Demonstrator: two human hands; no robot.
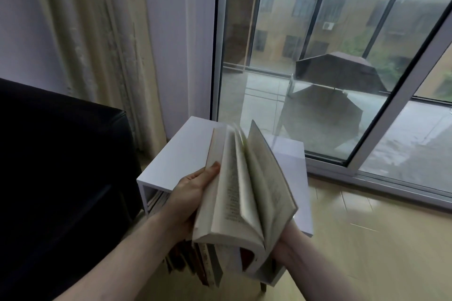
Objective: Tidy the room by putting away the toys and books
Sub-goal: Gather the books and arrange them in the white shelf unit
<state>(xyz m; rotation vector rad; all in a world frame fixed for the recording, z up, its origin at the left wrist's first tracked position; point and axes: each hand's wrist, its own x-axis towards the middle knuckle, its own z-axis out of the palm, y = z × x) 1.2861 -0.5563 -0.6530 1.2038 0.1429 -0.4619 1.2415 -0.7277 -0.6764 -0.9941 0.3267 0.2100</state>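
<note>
A sliding glass door [330, 61] fills the wall ahead of me, with a beige curtain [97, 44] to its left and light wood flooring [367, 252] below. A black sofa [53, 178] occupies my left side. Between sofa and door stands a white shelf unit [186, 151], with upright books [195, 264] stored beneath its top. I hold an open book [244, 190] above that top. My left hand [193, 193] grips its left edge, thumb on the pages; my right hand [286, 244] supports it from beneath, fingers hidden, grip indeterminate.
</note>
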